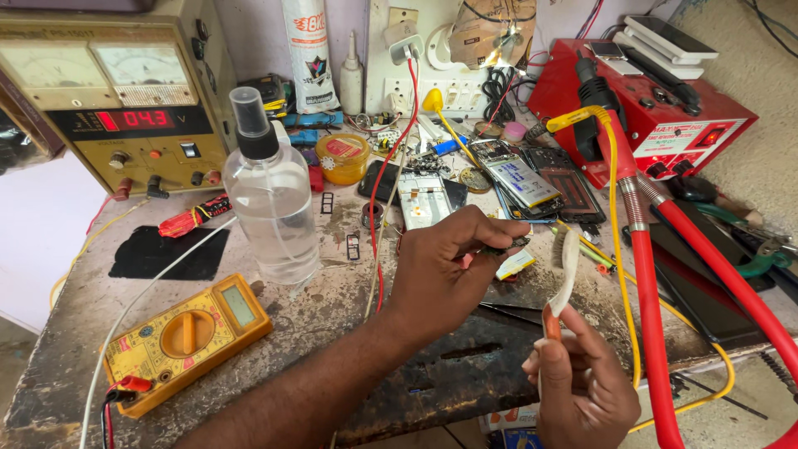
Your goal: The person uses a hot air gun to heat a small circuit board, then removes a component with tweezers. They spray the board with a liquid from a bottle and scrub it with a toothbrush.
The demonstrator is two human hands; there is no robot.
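My left hand [445,270] pinches a small dark circuit board [507,244] above the middle of the worn workbench [332,308]. My right hand [582,387] grips the orange handle of a white toothbrush [568,268], held upright with its bristles close to the right of the board. Opened phones and phone parts [524,179] lie on the bench just behind both hands.
A clear spray bottle [270,195] stands left of centre, with a yellow multimeter [187,333] in front of it and a bench power supply [116,91] at the back left. A red rework station [657,108] sits at the back right. Thick red hoses [652,316] and a yellow cable run down the right side.
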